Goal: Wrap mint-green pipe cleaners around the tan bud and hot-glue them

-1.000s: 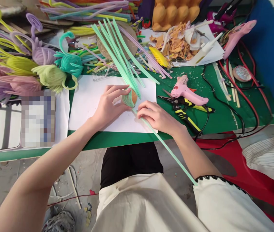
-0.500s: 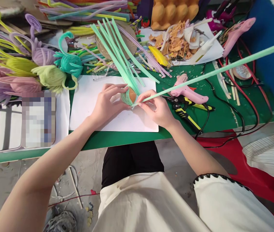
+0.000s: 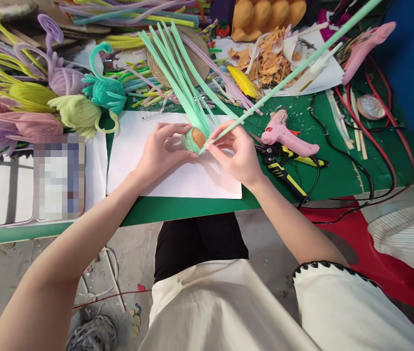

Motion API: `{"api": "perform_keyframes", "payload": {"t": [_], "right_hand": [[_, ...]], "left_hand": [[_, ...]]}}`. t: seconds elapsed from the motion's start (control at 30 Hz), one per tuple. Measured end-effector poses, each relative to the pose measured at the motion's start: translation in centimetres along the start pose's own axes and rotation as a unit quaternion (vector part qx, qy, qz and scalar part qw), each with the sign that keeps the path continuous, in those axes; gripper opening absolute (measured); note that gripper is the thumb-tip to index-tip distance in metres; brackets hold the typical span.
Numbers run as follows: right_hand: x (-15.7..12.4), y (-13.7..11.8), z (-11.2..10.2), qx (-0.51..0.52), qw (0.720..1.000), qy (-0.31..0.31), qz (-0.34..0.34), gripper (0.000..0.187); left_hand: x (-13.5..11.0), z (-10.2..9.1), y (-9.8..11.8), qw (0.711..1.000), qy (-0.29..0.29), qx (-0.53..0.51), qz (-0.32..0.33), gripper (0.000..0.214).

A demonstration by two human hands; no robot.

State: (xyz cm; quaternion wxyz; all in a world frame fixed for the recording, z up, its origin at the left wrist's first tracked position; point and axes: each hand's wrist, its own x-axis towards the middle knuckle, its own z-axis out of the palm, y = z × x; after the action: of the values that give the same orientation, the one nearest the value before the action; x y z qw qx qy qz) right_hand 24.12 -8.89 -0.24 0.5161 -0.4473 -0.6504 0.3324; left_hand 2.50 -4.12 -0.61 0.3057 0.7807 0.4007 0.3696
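While the left hand (image 3: 159,153) clamps its thumb and fingertips on a small tan ball (image 3: 197,138), the right hand (image 3: 239,156) pinches a long mint stem (image 3: 294,68) between thumb and forefinger, just beside the ball. Its other 3 fingers are curled loosely underneath. The ball is partly wrapped in mint fuzz and is held between the 2 hands just above a white paper sheet (image 3: 134,146). That sheet lies at the middle of the front edge of the green table (image 3: 192,209).

From the ball, a fan of mint stems (image 3: 178,63) spreads toward the far edge. The long mint stem rises from the pinch toward the far right corner, passes above the scraps there and leaves the picture.

Just right of the right hand, a pink glue gun (image 3: 287,139) lies on the table. Yellow-and-black cutters (image 3: 283,173) lie touching it on the near side, and black and red cables trail toward the right edge.

Finished fuzzy birds (image 3: 104,90) in teal, pale green, lilac and pink crowd the far left corner. A metal tray (image 3: 9,190) sits near the front left edge.

Along the far edge lie loose coloured stems, a yellow comb (image 3: 242,82), torn cardboard scraps (image 3: 265,58) on paper, and an egg carton (image 3: 265,14).
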Motion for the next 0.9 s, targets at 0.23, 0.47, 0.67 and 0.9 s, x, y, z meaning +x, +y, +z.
{"api": "perform_keyframes", "payload": {"t": [0.23, 0.47, 0.67, 0.9], "right_hand": [[-0.3, 0.2, 0.1, 0.016, 1.000, -0.009, -0.017, 0.013], [-0.7, 0.6, 0.0, -0.022, 1.000, -0.008, -0.019, 0.014], [-0.6, 0.7, 0.2, -0.024, 0.999, -0.008, -0.024, 0.013], [-0.6, 0.6, 0.3, -0.011, 1.000, -0.003, -0.027, 0.008]], "left_hand": [[-0.4, -0.2, 0.1, 0.996, -0.019, 0.050, 0.066, 0.051], [-0.7, 0.0, 0.4, 0.988, -0.020, 0.104, 0.111, 0.057], [-0.6, 0.6, 1.0, 0.986, 0.003, 0.116, 0.116, 0.049], [-0.7, 0.3, 1.7, 0.994, 0.001, 0.101, 0.049, 0.071]]}}
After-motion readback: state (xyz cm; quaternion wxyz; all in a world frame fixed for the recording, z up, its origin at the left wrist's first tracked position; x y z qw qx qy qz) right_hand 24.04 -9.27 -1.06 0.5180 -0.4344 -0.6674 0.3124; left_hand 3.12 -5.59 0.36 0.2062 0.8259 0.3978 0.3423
